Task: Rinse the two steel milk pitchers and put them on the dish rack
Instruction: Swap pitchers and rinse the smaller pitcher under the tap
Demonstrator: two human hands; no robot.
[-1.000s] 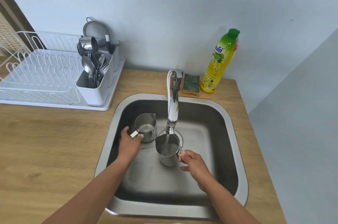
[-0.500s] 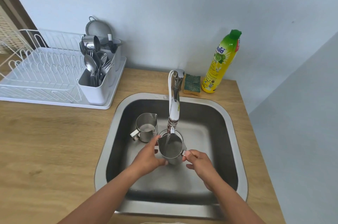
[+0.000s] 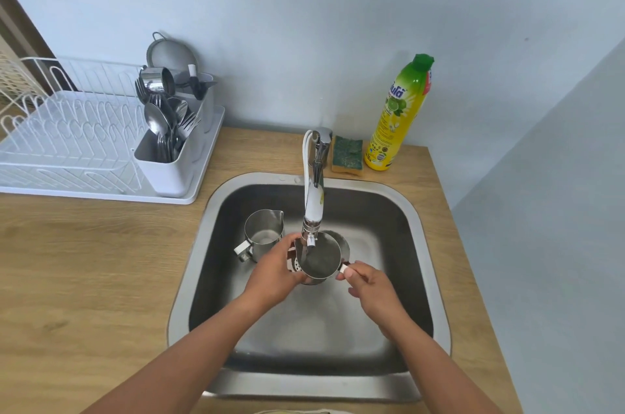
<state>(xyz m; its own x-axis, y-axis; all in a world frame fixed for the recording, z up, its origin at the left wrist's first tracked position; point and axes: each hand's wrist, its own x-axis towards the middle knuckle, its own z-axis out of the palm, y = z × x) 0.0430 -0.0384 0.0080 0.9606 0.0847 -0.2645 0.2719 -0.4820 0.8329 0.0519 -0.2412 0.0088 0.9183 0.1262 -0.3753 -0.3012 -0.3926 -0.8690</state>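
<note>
Where left grip (image 3: 274, 273) wraps it, pitcher (image 3: 322, 259) wall unseen

Legible only on the tall yellow plastic bottle with a green cap (image 3: 399, 112), upright on the wooden worktop (image 3: 101, 278), well beyond the right grip (image 3: 372, 288) and off to its right. White letters "ula" on a blue patch high on the label, first part cut off. Fine print lower down too small to read.

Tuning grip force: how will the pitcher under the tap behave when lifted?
Steel pitcher: likely rigid. Water from the tap seems to enter it, so probably slippery and heavy. Left hand cups its body, right hand pinches the handle: may tilt one-handed.
</note>
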